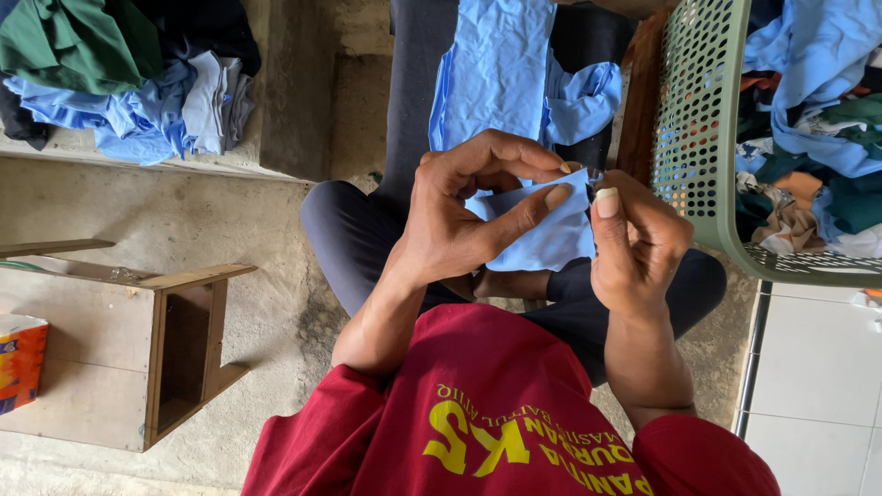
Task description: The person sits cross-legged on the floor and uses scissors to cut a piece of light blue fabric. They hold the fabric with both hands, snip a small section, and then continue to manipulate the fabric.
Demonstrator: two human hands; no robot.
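Wooden stool stands on the concrete floor at far left, with a heap of folded blue and green garments on the step above it. At centre, the seated person's left hand pinches the light-blue cloth, thumb and forefinger closed on its upper edge. The cloth lies between both hands, over the lap, its length running away across the dark trousers. The right hand has its fingers closed at the cloth's corner, on a small object too tiny to identify. At far right, a green perforated laundry basket holds mixed clothing.
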